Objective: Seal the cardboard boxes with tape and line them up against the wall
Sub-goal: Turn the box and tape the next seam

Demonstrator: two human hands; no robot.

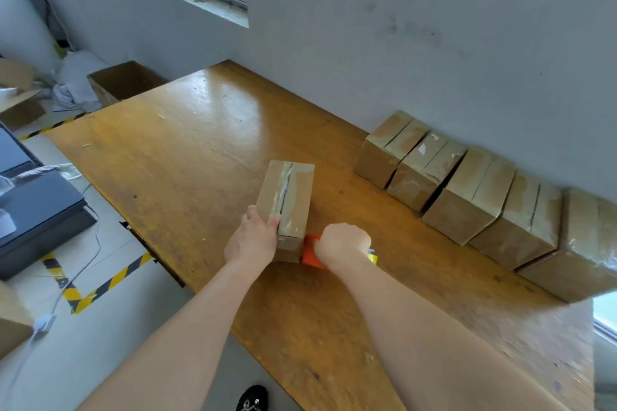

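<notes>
A small cardboard box (290, 190) lies on the wooden table (187, 157), with clear tape running along its top seam. My left hand (252, 237) grips its near left corner, thumb on the top. Just right of the box's near end, my right hand (342, 245) is curled round an orange tape dispenser (310, 248), held against that end; a bit of yellow shows behind the wrist. Several taped boxes (460, 190) stand in a row against the grey wall (400, 43) on the right.
An open cardboard box (125, 80) sits past the table's far left corner. Dark equipment (36, 210) and cables lie on the floor at left, beside yellow-black floor tape (110, 284). More cardboard lies at far left. A window ledge runs above.
</notes>
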